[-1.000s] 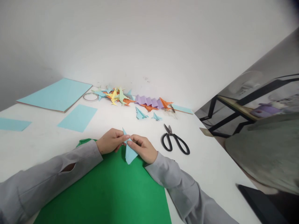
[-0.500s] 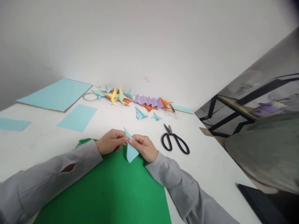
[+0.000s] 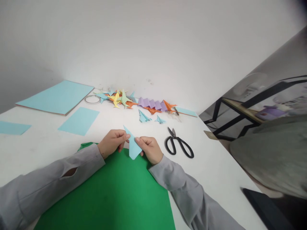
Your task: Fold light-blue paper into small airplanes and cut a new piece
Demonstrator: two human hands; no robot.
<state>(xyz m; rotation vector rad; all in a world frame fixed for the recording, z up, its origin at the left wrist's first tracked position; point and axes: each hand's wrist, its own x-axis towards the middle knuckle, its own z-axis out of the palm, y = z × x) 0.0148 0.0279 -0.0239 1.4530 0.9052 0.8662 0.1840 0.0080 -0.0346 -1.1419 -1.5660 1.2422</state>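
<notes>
A folded piece of light blue paper (image 3: 134, 147), pointed at its far end and wider towards me, is held up over the top of a green sheet (image 3: 110, 191). My left hand (image 3: 114, 142) pinches its left edge between thumb and fingers. On the other side, my right hand (image 3: 151, 149) grips the right edge, thumb on top. Most of the fingertips are hidden behind the paper. To the right of my hands lie scissors (image 3: 176, 138) with black handles, their blades slightly apart. Two small folded blue paper shapes (image 3: 144, 117) rest beyond my hands.
Along the wall sit colourful folded paper figures (image 3: 121, 98) and a purple pleated strip (image 3: 152, 104). A roll of tape (image 3: 92, 99), a blue paper stack (image 3: 57, 95) and cut blue sheets (image 3: 79, 121) lie left. A dark flat object (image 3: 263, 207) is at the right edge.
The folded paper has shifted slightly up and turned, showing more of its flat face. My thumbs have moved apart, from nearly touching to opposite edges of the paper.
</notes>
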